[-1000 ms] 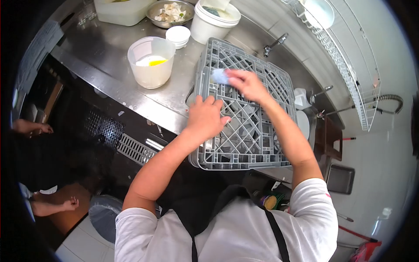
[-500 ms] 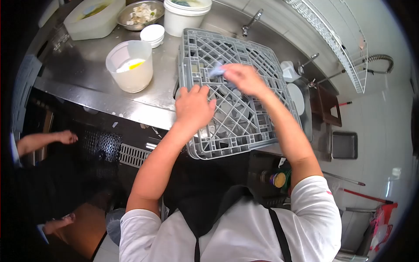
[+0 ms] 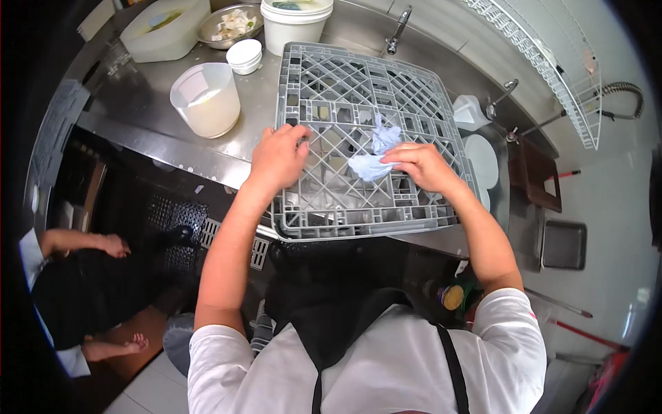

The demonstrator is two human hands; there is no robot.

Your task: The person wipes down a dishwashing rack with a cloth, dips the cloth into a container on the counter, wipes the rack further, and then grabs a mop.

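Observation:
A grey plastic crate (image 3: pixel 358 224) with a lattice surface uppermost sits at the counter's edge in front of me. Pale shapes show through its openings, too broken up by the lattice to name. My right hand (image 3: pixel 422 167) pinches a light blue cloth (image 3: pixel 372 165) that lies crumpled over the lattice, right of its middle. At the crate's left side, my left hand (image 3: pixel 278 157) rests on the lattice with its fingers curled over the bars; whether they grip a bar is partly hidden.
Left of the crate stand a translucent tub (image 3: pixel 205 103), a small white tub (image 3: pixel 244 56), a white bucket (image 3: pixel 296 27) and a metal bowl (image 3: pixel 229 43). Faucets (image 3: pixel 394 41) line the back. A wire rack (image 3: pixel 545 62) hangs at right. Another person's hand (image 3: pixel 116 245) shows at left.
My right hand has moved toward me and right with the cloth, which is now more spread out. My left hand has shifted slightly left along the crate.

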